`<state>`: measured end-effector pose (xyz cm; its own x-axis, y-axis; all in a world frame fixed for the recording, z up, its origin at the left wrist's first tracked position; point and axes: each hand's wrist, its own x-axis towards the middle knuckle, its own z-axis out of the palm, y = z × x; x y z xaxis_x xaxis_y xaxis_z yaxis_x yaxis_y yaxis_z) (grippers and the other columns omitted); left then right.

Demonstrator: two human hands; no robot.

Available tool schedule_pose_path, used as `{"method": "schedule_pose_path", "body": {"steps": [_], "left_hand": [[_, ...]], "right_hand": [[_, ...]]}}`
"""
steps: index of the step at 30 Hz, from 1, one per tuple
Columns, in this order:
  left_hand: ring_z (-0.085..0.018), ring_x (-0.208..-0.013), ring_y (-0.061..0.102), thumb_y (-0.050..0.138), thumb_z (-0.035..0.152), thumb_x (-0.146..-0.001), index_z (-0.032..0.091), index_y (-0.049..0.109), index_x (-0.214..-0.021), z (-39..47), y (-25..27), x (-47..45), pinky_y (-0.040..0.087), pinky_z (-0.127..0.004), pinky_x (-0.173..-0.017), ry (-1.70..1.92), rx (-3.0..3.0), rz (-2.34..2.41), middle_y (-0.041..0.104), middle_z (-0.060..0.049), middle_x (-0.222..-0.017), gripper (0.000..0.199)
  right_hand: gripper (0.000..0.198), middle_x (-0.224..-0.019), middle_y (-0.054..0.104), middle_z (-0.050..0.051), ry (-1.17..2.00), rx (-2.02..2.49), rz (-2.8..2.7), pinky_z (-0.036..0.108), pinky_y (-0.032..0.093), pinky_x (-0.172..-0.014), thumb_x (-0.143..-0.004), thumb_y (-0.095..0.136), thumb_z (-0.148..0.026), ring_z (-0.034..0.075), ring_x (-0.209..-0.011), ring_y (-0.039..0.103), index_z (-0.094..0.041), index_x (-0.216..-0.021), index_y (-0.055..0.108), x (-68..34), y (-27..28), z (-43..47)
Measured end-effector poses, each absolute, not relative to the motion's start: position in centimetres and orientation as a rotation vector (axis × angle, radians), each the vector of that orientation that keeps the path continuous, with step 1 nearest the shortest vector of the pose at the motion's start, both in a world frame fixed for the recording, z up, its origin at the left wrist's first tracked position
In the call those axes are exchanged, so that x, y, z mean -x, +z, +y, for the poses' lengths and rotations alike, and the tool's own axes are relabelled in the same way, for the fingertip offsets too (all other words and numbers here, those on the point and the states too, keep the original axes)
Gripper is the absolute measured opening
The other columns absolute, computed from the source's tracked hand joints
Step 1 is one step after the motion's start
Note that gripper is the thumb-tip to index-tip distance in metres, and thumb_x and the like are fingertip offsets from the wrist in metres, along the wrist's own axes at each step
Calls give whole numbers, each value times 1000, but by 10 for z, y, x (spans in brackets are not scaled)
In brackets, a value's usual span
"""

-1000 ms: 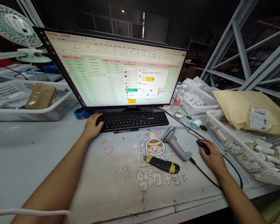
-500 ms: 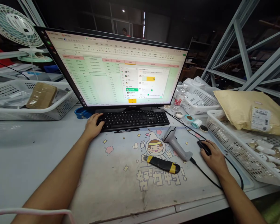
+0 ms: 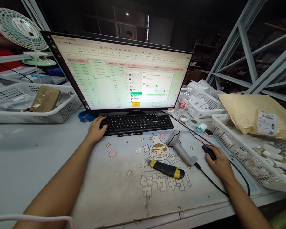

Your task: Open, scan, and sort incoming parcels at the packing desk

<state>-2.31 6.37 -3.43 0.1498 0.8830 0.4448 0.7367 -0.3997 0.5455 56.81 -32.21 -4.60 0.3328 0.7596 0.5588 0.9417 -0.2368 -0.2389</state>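
Resting your left grip, loosely open, on the left end of the keyboard along the mat's far edge, you have your right grip curled over the mouse near the mat's right edge.

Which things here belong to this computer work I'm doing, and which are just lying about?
In use:
keyboard, left hand at its left end
mouse, under the right hand
monitor, showing a spreadsheet and a chat window

Lying about, apparently:
yellow-and-black cutter
handheld scanner
pen
bottle
brown parcel
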Motion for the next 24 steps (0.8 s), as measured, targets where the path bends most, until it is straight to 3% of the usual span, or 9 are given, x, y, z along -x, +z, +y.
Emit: {"method": "schedule_pose_path", "body": {"steps": [18, 24], "left_hand": [[-36, -149, 49, 53, 40, -90, 20, 64, -138, 58, -31, 20, 35, -55, -131, 1157, -2182, 1560, 57, -15, -154, 54], [-34, -140, 58, 52, 36, -92, 18, 68, -122, 28, 33, -5, 39, -52, -129, 1385, -2197, 1495, 67, -14, -141, 39]], "right_hand": [[42, -142, 68, 12, -447, 2019, -1515, 48, 58, -109, -99, 55, -46, 31, -126, 69, -23, -131, 71, -572, -50, -320], [43, -142, 68, 10, -449, 2034, -1500, 47, 60, -106, -100, 54, -49, 32, -126, 69, -25, -131, 71, -573, -53, -320]]}}
